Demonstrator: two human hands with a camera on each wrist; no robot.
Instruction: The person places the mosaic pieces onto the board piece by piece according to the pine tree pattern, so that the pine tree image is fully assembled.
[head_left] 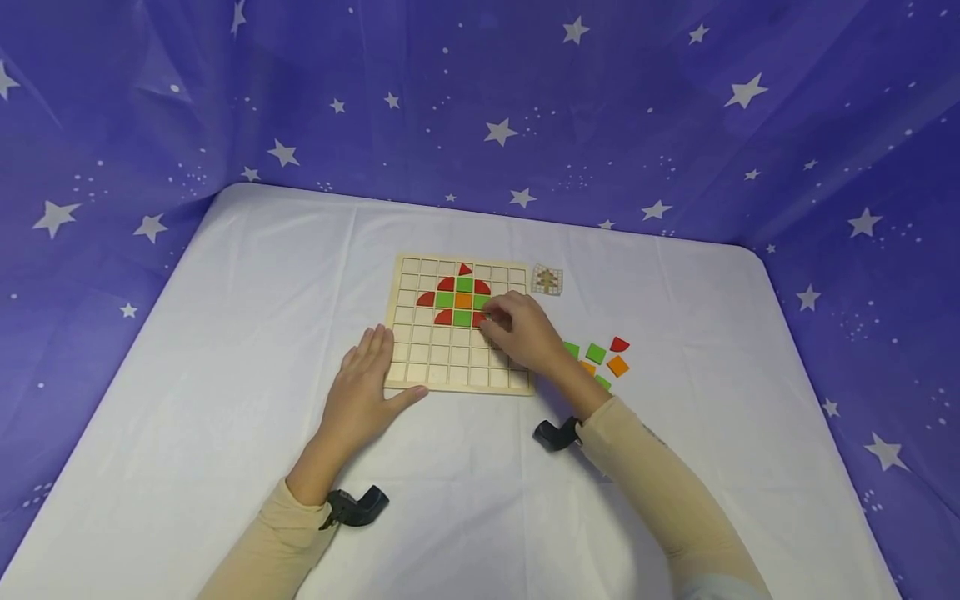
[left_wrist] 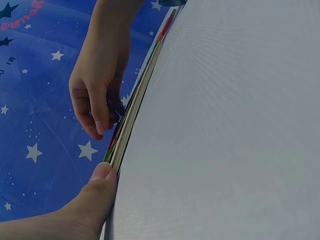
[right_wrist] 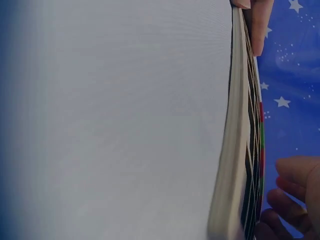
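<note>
A wooden grid board (head_left: 440, 358) lies on the table with a pattern of red, green and orange pieces in its upper cells. An orange square (head_left: 464, 301) sits mid-pattern, a red triangle (head_left: 465, 269) at the top. My left hand (head_left: 360, 392) rests along the board's left edge, fingers straight and thumb spread at the near corner. Over the pattern's right side is my right hand (head_left: 525, 333), its bent fingertips close to a red rounded piece (head_left: 478, 320) and a green square (head_left: 481, 302). No piece shows between the right hand's fingers (right_wrist: 295, 172).
Right of the board lie several loose pieces, among them a green square (head_left: 596, 353), an orange square (head_left: 618, 366) and a red quarter-circle (head_left: 619, 343); the right forearm covers part of this group. A small picture card (head_left: 547, 280) sits beside the board's upper right corner.
</note>
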